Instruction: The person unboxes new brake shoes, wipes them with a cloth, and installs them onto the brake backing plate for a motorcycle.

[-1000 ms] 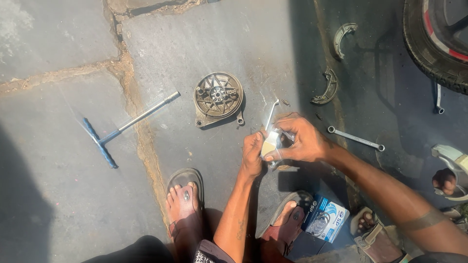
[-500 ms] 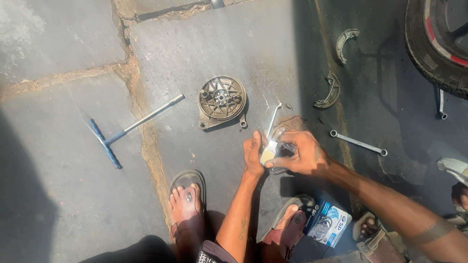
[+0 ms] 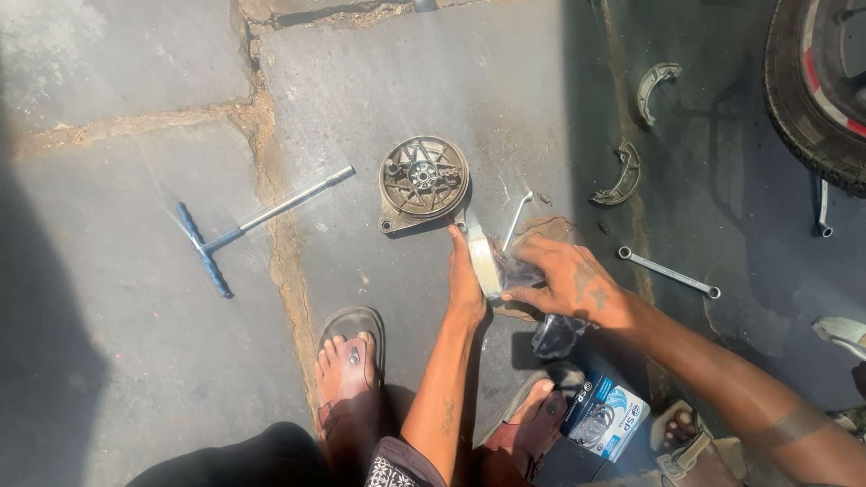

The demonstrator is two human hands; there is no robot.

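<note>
My left hand (image 3: 465, 275) and my right hand (image 3: 568, 281) meet just below a round metal brake plate (image 3: 422, 179) that lies on the stone floor. Between them is a pale curved brake shoe (image 3: 484, 260). The left hand grips its edge. My right hand holds a clear plastic wrapper (image 3: 552, 332) that hangs down from the shoe. A thin bent metal rod (image 3: 517, 219) lies just above my hands.
A T-handle wrench (image 3: 244, 225) lies at the left. Two worn brake shoes (image 3: 621, 176) and a ring spanner (image 3: 669, 272) lie to the right, near a tyre (image 3: 806, 99). A small printed box (image 3: 606, 417) sits by my sandalled feet (image 3: 347, 365).
The view has shifted so the brake plate sits higher and nearer the middle. My hands have moved down and apart a little, and the plastic wrapper now hangs off the shoe.
</note>
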